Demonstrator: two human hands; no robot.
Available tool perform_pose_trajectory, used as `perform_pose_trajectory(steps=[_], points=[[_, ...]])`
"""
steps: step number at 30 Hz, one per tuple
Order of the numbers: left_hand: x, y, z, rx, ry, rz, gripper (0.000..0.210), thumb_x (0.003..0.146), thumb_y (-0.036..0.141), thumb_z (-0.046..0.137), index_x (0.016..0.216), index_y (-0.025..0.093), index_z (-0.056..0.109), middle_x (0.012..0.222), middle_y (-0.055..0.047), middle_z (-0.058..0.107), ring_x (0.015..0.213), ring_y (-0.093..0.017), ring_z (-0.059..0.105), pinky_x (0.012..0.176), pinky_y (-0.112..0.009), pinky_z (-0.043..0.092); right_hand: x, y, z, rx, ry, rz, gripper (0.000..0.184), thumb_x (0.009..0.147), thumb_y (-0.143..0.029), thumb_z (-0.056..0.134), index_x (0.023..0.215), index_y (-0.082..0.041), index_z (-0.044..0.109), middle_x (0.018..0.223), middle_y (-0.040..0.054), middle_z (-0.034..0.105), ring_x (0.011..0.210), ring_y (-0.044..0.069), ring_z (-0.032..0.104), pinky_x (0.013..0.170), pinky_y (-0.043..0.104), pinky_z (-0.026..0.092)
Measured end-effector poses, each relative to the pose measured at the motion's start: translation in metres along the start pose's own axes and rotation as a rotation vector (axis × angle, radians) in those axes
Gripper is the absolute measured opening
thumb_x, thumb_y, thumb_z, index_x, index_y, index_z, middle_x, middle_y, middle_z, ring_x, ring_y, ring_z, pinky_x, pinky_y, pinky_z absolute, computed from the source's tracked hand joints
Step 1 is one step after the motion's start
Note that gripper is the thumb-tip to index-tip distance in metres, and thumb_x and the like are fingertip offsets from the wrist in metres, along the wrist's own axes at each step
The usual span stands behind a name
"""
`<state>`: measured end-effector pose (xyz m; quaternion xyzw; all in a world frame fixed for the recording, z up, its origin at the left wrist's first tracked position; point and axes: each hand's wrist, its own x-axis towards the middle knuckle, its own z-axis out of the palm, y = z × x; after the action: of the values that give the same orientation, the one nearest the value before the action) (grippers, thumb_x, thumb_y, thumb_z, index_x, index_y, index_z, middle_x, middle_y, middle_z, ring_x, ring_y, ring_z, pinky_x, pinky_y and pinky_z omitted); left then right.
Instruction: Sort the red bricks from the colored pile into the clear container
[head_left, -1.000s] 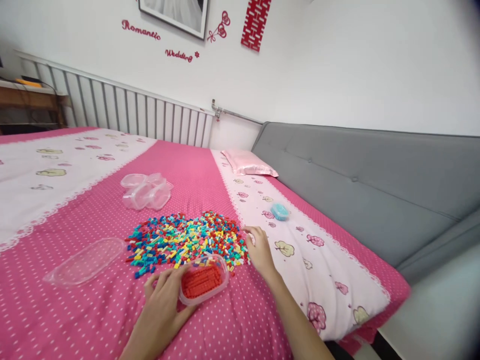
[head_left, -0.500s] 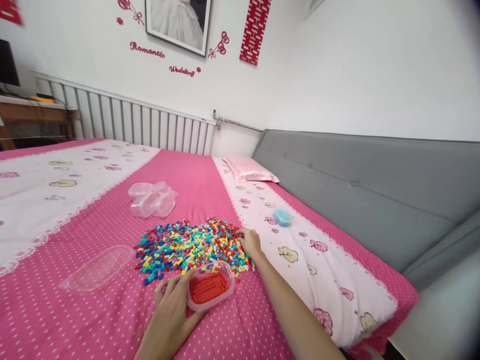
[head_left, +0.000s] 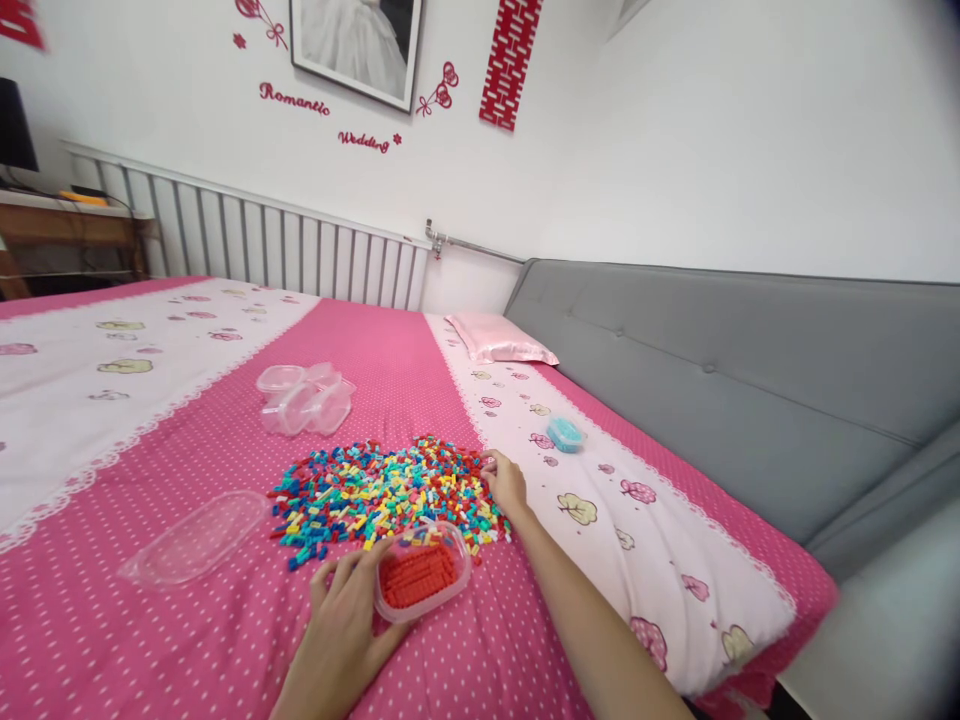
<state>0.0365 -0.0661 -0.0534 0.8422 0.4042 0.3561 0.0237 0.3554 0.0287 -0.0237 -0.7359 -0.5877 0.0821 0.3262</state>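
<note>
My left hand (head_left: 346, 618) grips the left side of a clear plastic container (head_left: 463, 585), fingers over its far rim and thumb along the near side. Red building bricks (head_left: 418, 578) lie inside it, many in tidy rows. Just beyond spreads a pile of mixed small building bricks (head_left: 379, 490) in red, blue, yellow, green and white. At the pile's right edge is my right hand (head_left: 507, 487), its fingertips drawn together beside some red bricks. Whatever is between those fingertips is too small to make out.
A clear lid (head_left: 199, 540) lies on the pink bedspread (head_left: 90, 625) at left. Several clear containers (head_left: 306, 402) are grouped behind the pile. A container of light-blue pieces (head_left: 565, 434) sits at right, before the grey headboard (head_left: 697, 340). Farther back is a pink pillow (head_left: 501, 340).
My right hand has shifted slightly to the right and up along the pile's edge. The left hand and the container of red bricks have stayed in place.
</note>
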Motion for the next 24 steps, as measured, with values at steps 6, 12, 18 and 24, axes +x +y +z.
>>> perform_pose_trajectory(steps=[6, 12, 18, 24], points=[[0.0, -0.001, 0.002, 0.013, 0.012, 0.016, 0.062, 0.085, 0.037, 0.071, 0.141, 0.026, 0.047, 0.131, -0.008, 0.068, 0.118, -0.031, 0.062, 0.105, -0.047, 0.036, 0.006, 0.008, -0.01, 0.093, -0.033, 0.027, 0.028, 0.101, -0.037, 0.065, 0.122, -0.017, 0.065, 0.121, 0.0082, 0.066, 0.102, 0.022, 0.067, 0.088, 0.042, 0.059], [0.001, -0.002, 0.001, 0.007, 0.02, 0.024, 0.062, 0.086, 0.037, 0.07, 0.142, 0.026, 0.046, 0.129, -0.008, 0.068, 0.116, -0.032, 0.063, 0.105, -0.047, 0.035, 0.004, 0.014, -0.017, 0.1, -0.144, 0.017, 0.029, 0.101, -0.037, 0.065, 0.123, -0.018, 0.064, 0.122, 0.0082, 0.066, 0.101, 0.022, 0.067, 0.088, 0.042, 0.059], [0.001, -0.002, 0.0, 0.022, 0.024, 0.037, 0.061, 0.086, 0.037, 0.07, 0.141, 0.025, 0.046, 0.129, -0.009, 0.069, 0.116, -0.032, 0.063, 0.104, -0.047, 0.036, -0.002, 0.02, -0.019, 0.103, -0.216, -0.026, 0.03, 0.101, -0.037, 0.066, 0.123, -0.017, 0.064, 0.124, 0.0088, 0.065, 0.106, 0.023, 0.066, 0.091, 0.044, 0.058], [0.003, -0.002, 0.001, 0.014, 0.027, 0.036, 0.059, 0.087, 0.037, 0.07, 0.14, 0.026, 0.047, 0.129, -0.008, 0.068, 0.116, -0.031, 0.062, 0.103, -0.046, 0.035, -0.003, 0.031, -0.024, 0.148, -0.323, -0.069, 0.031, 0.101, -0.037, 0.066, 0.125, -0.017, 0.063, 0.125, 0.009, 0.064, 0.107, 0.024, 0.066, 0.092, 0.045, 0.057]])
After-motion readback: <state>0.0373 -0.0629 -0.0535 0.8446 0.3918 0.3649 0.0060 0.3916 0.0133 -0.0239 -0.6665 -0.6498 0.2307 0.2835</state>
